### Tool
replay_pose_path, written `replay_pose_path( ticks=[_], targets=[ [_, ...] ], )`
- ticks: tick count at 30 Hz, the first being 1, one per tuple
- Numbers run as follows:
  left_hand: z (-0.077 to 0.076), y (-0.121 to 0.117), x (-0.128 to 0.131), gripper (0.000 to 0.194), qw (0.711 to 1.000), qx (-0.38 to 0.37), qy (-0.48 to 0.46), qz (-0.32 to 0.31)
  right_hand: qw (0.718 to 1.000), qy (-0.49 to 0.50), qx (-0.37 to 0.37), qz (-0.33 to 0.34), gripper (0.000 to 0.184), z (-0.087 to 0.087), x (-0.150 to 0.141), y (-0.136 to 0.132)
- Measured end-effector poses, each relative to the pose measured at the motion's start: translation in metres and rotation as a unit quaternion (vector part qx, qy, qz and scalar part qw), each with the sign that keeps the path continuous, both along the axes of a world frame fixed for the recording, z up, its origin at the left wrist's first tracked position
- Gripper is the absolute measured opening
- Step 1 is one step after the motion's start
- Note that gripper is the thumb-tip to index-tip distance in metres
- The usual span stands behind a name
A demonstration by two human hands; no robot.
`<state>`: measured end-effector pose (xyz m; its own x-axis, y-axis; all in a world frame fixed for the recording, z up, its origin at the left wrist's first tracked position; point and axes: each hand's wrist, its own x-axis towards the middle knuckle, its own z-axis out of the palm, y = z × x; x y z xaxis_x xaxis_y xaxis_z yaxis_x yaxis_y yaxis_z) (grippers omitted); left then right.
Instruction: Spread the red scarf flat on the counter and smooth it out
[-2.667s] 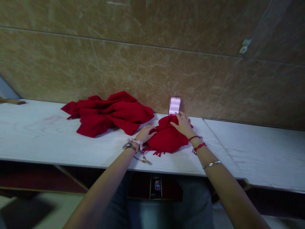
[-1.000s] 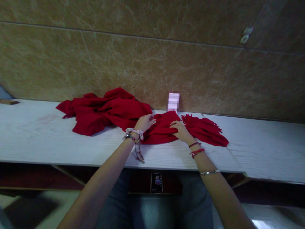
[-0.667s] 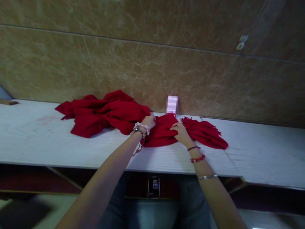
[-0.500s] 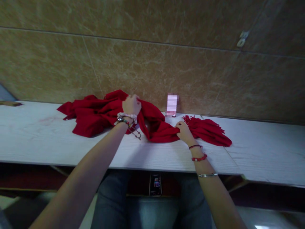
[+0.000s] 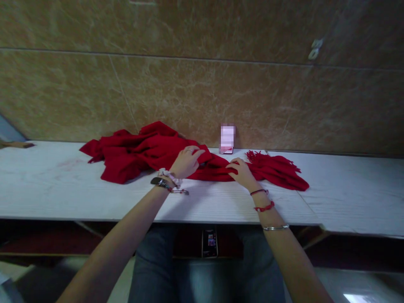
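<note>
The red fringed scarf (image 5: 214, 169) is spread lengthwise along the white worktop (image 5: 75, 198), with both hands laid upon its middle stretch. By the left hand (image 5: 186, 163), the cloth is covered with the palm down and the fingers loosely bent; whether a fold is grasped cannot be told. By the right hand (image 5: 241, 171), the scarf is touched near its narrowed part, with thumb and fingers apart and slightly curled; whether the cloth is pinched between them cannot be told. To the left of the left hand, the fabric is heaped in broad folds against the tiled wall (image 5: 176, 92); to the right of the right hand, it is gathered and ended in a fringe.

Beyond the hands and between them, a phone (image 5: 227, 139) is leaned upright near the wall; its display is pixelated, and its writing cannot be read. A second phone (image 5: 210, 243) is seen below the worktop, nearer the body than the hands; its display is lit with small images, too small to be read. Far to the left of the hands, a wooden piece (image 5: 19, 144) is placed at the worktop's back edge.
</note>
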<state>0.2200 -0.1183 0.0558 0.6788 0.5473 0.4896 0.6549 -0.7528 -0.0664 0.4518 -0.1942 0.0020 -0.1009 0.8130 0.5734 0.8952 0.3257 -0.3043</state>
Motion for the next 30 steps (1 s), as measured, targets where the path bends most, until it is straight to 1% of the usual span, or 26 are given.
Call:
replay_pose_path(
  ticks=[1,2,3,4,5,7,9,11,13,14,15,16,19,20,21,24,26,28,30],
  targets=[
    [-0.004,-0.001,0.01,0.038,0.996,-0.027,0.023,-0.08,1.0,0.008,0.006,0.011,0.016,0.0,-0.001,0.0],
    [-0.011,0.0,0.018,0.034,0.988,-0.05,0.038,-0.138,1.0,0.016,0.012,0.018,0.012,0.001,-0.001,0.0],
    [-0.019,0.001,0.024,0.031,0.982,-0.07,0.042,-0.173,0.999,0.027,0.019,0.019,0.01,0.002,-0.002,0.0],
    [-0.028,0.003,0.028,0.029,0.978,-0.085,0.031,-0.186,0.999,0.04,0.025,0.015,0.01,0.003,-0.003,0.0],
    [-0.037,0.005,0.03,0.028,0.978,-0.093,0.009,-0.187,0.998,0.056,0.033,0.007,0.01,0.004,-0.003,-0.001],
    [-0.052,0.008,0.03,0.024,0.982,-0.093,-0.035,-0.161,0.994,0.093,0.05,-0.009,0.009,0.008,-0.004,-0.002],
    [-0.06,0.009,0.026,0.022,0.987,-0.077,-0.063,-0.128,0.99,0.13,0.052,0.001,0.009,0.01,-0.005,-0.005],
    [-0.062,0.007,0.022,0.02,0.99,-0.058,-0.063,-0.116,0.986,0.157,0.013,0.047,0.014,0.012,-0.006,-0.007],
    [-0.059,0.002,0.019,0.019,0.99,-0.048,-0.049,-0.124,0.98,0.163,-0.047,0.102,0.024,0.012,-0.007,-0.009],
    [-0.058,-0.001,0.017,0.019,0.99,-0.047,-0.043,-0.128,0.979,0.159,-0.066,0.113,0.029,0.011,-0.007,-0.009],
    [-0.057,-0.004,0.016,0.02,0.99,-0.048,-0.037,-0.13,0.98,0.151,-0.071,0.108,0.032,0.01,-0.008,-0.008],
    [-0.056,-0.008,0.015,0.021,0.989,-0.053,-0.03,-0.134,0.984,0.138,-0.063,0.089,0.03,0.008,-0.008,-0.008],
    [-0.054,-0.017,0.013,0.029,0.986,-0.073,0.006,-0.153,0.997,0.073,-0.009,0.008,0.015,0.001,-0.004,-0.004],
    [-0.054,-0.019,0.012,0.031,0.984,-0.076,0.016,-0.157,0.999,0.046,0.002,-0.014,0.014,-0.002,-0.003,-0.003],
    [-0.054,-0.02,0.012,0.034,0.984,-0.077,0.022,-0.16,0.999,0.021,0.009,-0.033,0.018,-0.004,-0.001,-0.002],
    [-0.053,-0.022,0.012,0.038,0.984,-0.07,0.029,-0.163,0.996,-0.034,-0.001,-0.08,0.027,-0.01,0.003,0.0],
    [-0.054,-0.022,0.013,0.037,0.983,-0.061,0.029,-0.169,0.993,-0.056,-0.015,-0.099,0.029,-0.01,0.004,-0.001],
    [-0.054,-0.021,0.013,0.037,0.984,-0.052,0.023,-0.171,0.991,-0.064,-0.021,-0.115,0.026,-0.009,0.004,-0.002],
    [-0.054,-0.021,0.013,0.037,0.984,-0.043,0.015,-0.173,0.989,-0.063,-0.02,-0.132,0.016,-0.007,0.003,-0.002]
  ],
)
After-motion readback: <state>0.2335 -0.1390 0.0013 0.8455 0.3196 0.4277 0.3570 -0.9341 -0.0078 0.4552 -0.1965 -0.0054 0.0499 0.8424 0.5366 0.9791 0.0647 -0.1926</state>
